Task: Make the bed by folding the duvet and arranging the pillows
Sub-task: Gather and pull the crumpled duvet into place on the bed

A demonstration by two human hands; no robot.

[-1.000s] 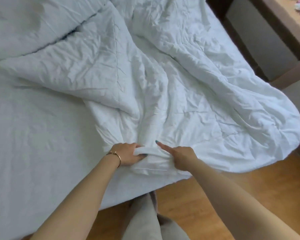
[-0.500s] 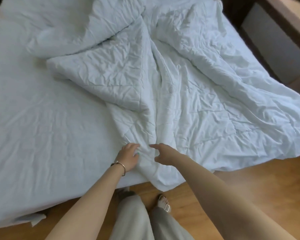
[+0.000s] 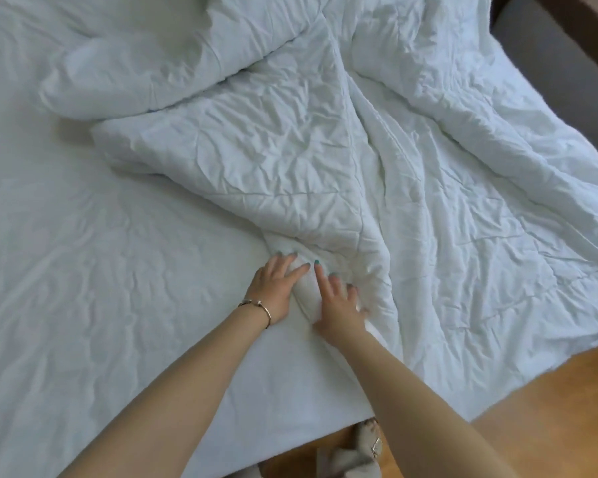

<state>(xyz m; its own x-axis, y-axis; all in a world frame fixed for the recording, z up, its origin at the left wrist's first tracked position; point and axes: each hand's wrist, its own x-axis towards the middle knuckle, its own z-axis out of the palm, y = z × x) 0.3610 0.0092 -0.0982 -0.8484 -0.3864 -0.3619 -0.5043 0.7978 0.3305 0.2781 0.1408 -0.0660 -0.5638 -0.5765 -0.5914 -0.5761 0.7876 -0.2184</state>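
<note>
Soft, even daylight, faint shadows, slight motion blur, wide-angle edge bending.

A white-sheeted bed [image 3: 83,270] carries a crumpled duvet [image 3: 428,219] and pillow [image 3: 135,63].

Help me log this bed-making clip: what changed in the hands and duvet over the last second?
The left hand and right hand let go of the bunched duvet edge they gripped a second ago; both now lie on it with fingers spread, farther onto the bed. The released fold has dropped flat onto the sheet. The duvet remains crumpled across the bed's right half, overhanging the wooden floor.
</note>
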